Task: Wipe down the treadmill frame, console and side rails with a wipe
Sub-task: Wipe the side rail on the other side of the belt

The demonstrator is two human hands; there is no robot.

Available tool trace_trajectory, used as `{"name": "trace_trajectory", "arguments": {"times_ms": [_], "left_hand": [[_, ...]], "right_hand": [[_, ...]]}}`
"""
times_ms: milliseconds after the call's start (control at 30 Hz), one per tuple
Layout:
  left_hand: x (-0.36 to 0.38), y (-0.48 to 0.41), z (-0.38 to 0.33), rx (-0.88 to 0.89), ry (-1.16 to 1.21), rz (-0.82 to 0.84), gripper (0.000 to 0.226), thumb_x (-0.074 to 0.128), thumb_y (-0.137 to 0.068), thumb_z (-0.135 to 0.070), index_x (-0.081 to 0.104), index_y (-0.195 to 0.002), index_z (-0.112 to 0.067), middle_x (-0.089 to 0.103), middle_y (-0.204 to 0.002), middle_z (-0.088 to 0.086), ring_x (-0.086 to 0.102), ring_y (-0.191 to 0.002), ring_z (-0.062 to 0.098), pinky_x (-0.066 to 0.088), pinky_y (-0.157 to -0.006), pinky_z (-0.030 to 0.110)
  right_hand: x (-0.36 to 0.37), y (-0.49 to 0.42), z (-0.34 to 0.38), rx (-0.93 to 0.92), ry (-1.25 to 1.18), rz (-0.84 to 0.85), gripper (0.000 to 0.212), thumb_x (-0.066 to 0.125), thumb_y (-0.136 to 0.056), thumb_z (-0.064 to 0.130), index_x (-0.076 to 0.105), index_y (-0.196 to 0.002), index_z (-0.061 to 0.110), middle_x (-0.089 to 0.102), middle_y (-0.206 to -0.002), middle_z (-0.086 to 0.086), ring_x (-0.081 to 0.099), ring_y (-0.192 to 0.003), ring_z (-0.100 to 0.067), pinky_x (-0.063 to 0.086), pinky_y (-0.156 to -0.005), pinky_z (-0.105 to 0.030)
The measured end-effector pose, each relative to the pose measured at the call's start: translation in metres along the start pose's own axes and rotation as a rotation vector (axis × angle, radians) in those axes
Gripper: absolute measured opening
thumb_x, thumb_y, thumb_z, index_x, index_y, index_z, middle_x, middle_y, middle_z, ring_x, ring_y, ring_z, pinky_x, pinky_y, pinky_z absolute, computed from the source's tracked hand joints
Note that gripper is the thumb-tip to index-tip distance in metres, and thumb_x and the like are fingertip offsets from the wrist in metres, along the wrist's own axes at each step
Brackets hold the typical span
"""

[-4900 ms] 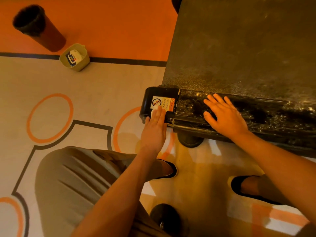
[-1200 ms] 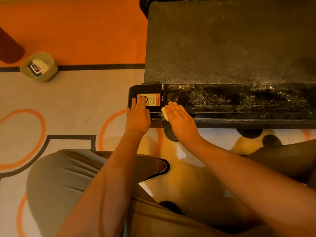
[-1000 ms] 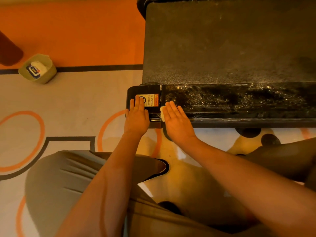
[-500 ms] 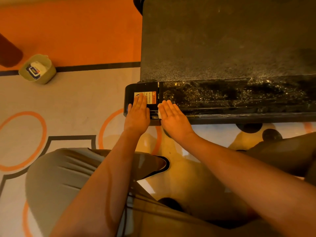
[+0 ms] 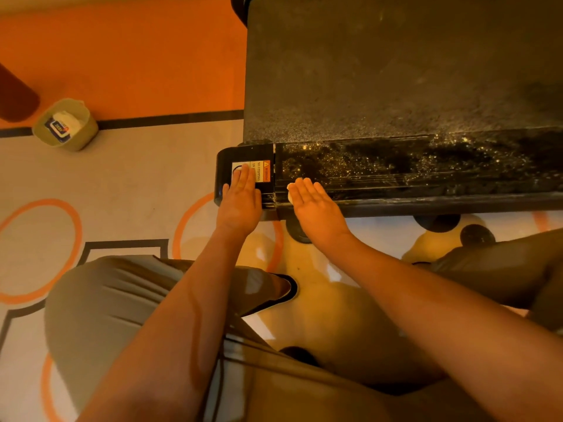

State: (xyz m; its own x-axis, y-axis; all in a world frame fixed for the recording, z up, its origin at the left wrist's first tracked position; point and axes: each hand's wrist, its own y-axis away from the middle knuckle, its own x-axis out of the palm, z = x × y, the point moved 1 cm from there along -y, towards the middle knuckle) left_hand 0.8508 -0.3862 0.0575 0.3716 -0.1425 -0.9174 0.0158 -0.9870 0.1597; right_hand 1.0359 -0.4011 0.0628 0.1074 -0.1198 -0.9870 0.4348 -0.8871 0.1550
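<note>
Wipe (image 5: 290, 194) lies flat under my right grip (image 5: 316, 208), with only a pale edge showing past the forefinger side of the palm. That grip is spread open, fingers straight and together, pressing the wipe onto the side rail (image 5: 426, 169) close to the rail's left end. My left grip (image 5: 240, 202) is also open and flat, palm down on the black end cap (image 5: 243, 153) just beside the rail, and its fingertips cover part of the warning sticker (image 5: 262, 172). Neither grip curls round anything. The two lie near each other without touching, with the seam between cap and rail between them.

The rail is glossy black and speckled with bright flecks along its length to the right; I cannot tell whether they are drops or dust. Beyond it runs the dark treadmill belt (image 5: 396, 71). Under the rail, near my right wrist, a round black foot (image 5: 297, 234) stands on the floor (image 5: 137, 178). My left knee (image 5: 100, 300), in tan cloth, is bent below my left forearm, and a dark shoe (image 5: 288, 289) shows just past it. Well to the left on the floor sits a pale green tub (image 5: 82, 132) holding a white pack with a blue label.
</note>
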Motion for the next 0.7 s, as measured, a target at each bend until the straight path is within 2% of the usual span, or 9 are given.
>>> {"name": "trace_trajectory", "arguments": {"times_ms": [167, 367, 567, 700], "left_hand": [[0.001, 0.0, -0.004, -0.003, -0.01, -0.001, 0.055, 0.032, -0.109, -0.02, 0.015, -0.16, -0.008, 0.01, -0.168, 0.01, 0.004, -0.155, 0.025, 0.005, -0.123, 0.051], [0.004, 0.002, -0.002, 0.009, -0.004, -0.026, 0.054, 0.034, -0.108, -0.019, 0.02, -0.159, -0.006, 0.014, -0.167, 0.013, 0.008, -0.155, 0.03, 0.007, -0.122, 0.055], [0.007, 0.003, -0.005, 0.013, -0.009, -0.042, 0.054, 0.032, -0.108, -0.02, 0.021, -0.158, -0.003, 0.015, -0.166, 0.015, 0.008, -0.154, 0.032, 0.008, -0.122, 0.057], [0.01, 0.005, -0.003, 0.019, -0.02, -0.03, 0.056, 0.029, -0.109, -0.024, 0.015, -0.159, -0.005, 0.009, -0.168, 0.013, 0.001, -0.155, 0.029, 0.004, -0.123, 0.053]], "right_hand": [[0.003, 0.019, -0.04, 0.066, -0.039, 0.032, 0.068, 0.04, -0.102, 0.008, 0.001, -0.157, 0.002, 0.005, -0.164, -0.021, 0.004, -0.153, -0.036, 0.003, -0.125, -0.044], [-0.001, 0.009, -0.016, 0.038, -0.134, 0.011, 0.067, 0.043, -0.1, 0.003, 0.007, -0.157, 0.004, 0.009, -0.165, -0.019, 0.006, -0.153, -0.034, 0.005, -0.124, -0.042], [0.007, 0.035, -0.077, 0.149, -0.207, 0.027, 0.072, 0.047, -0.099, 0.0, 0.007, -0.159, 0.009, 0.006, -0.166, -0.014, 0.002, -0.154, -0.029, 0.001, -0.123, -0.038], [0.004, 0.022, -0.054, 0.148, -0.229, -0.037, 0.068, 0.05, -0.096, 0.002, 0.017, -0.155, 0.005, 0.02, -0.161, -0.018, 0.015, -0.151, -0.033, 0.014, -0.124, -0.041]]}}
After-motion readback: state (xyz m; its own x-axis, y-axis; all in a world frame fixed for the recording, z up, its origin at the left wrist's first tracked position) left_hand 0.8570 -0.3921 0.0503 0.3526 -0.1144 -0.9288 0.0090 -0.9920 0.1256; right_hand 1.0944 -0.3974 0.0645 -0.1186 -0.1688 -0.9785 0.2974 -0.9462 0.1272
